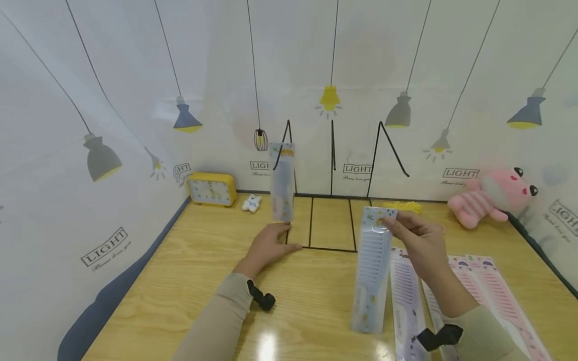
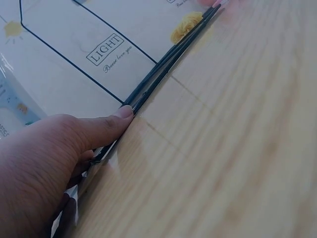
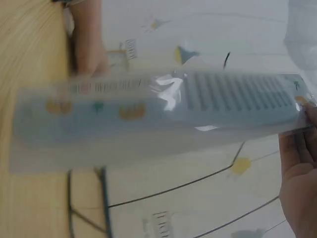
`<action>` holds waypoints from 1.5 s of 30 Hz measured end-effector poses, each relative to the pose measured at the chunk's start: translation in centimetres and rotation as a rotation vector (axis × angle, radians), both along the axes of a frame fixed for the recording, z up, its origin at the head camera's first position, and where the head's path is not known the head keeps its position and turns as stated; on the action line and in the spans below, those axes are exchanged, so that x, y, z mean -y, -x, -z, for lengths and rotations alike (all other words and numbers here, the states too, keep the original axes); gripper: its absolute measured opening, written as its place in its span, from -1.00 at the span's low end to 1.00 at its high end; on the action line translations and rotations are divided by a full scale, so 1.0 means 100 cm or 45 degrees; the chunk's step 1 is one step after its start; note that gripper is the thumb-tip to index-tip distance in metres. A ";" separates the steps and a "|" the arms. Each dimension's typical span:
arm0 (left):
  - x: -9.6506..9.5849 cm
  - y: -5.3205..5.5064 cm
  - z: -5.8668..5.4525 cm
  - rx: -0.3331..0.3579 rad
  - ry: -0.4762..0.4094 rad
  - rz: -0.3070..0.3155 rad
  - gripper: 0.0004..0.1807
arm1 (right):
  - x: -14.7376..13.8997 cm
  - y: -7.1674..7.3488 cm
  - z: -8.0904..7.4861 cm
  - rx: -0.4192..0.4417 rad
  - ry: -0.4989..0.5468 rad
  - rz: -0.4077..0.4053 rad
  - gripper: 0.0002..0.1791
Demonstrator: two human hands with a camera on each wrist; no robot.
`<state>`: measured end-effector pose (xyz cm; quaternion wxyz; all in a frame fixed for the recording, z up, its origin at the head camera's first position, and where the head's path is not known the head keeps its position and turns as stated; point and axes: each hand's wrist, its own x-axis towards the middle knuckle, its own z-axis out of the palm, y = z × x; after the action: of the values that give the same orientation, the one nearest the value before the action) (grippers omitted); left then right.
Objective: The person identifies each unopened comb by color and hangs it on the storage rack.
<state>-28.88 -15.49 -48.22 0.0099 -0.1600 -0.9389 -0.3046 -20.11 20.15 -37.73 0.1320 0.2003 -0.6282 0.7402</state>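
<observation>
My right hand (image 1: 424, 245) pinches the top corner of a clear packet holding a light-blue comb (image 1: 372, 271). The packet hangs upright above the table, in front of the right part of a black wire display rack (image 1: 331, 249). My left hand (image 1: 266, 248) grips the rack's base at its front left corner. In the left wrist view the thumb lies along the black wire (image 2: 143, 94), and the other fingers are partly hidden behind it. Another packaged blue comb (image 1: 282, 185) hangs from the rack's left hook. The middle and right hooks carry nothing.
Several packaged purple and pink combs (image 1: 501, 291) lie at the right on the wooden table (image 1: 180, 291). Along the back stand a yellow clock (image 1: 211, 189), a small white bear figure (image 1: 252, 202), a yellow bundle (image 1: 402, 206) and a pink plush toy (image 1: 487, 198).
</observation>
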 end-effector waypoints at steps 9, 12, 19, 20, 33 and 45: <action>0.008 0.003 0.002 -0.009 0.001 -0.014 -0.12 | 0.052 -0.032 -0.105 -0.530 0.061 0.125 -0.85; 0.007 0.004 0.004 -0.020 -0.008 0.011 -0.12 | 0.064 -0.032 -0.128 -0.576 0.053 0.215 -0.86; 0.005 0.004 0.006 -0.032 -0.026 0.017 -0.11 | 0.090 -0.025 -0.150 -0.669 0.003 0.265 -0.86; 0.005 0.004 0.007 -0.028 -0.022 0.015 -0.11 | 0.094 -0.023 -0.149 -0.661 -0.014 0.285 -0.89; 0.004 0.004 -0.001 -0.024 0.054 0.007 -0.11 | 0.140 0.028 -0.105 -0.758 -0.422 0.338 -0.85; 0.004 0.008 0.002 -0.023 0.040 0.027 -0.10 | 0.177 0.036 -0.090 -0.774 -0.505 0.351 -0.88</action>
<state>-29.66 -15.89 -48.43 0.0127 -0.1730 -0.9417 -0.2884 -23.69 2.40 -28.72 0.3691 0.3460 -0.7124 0.4864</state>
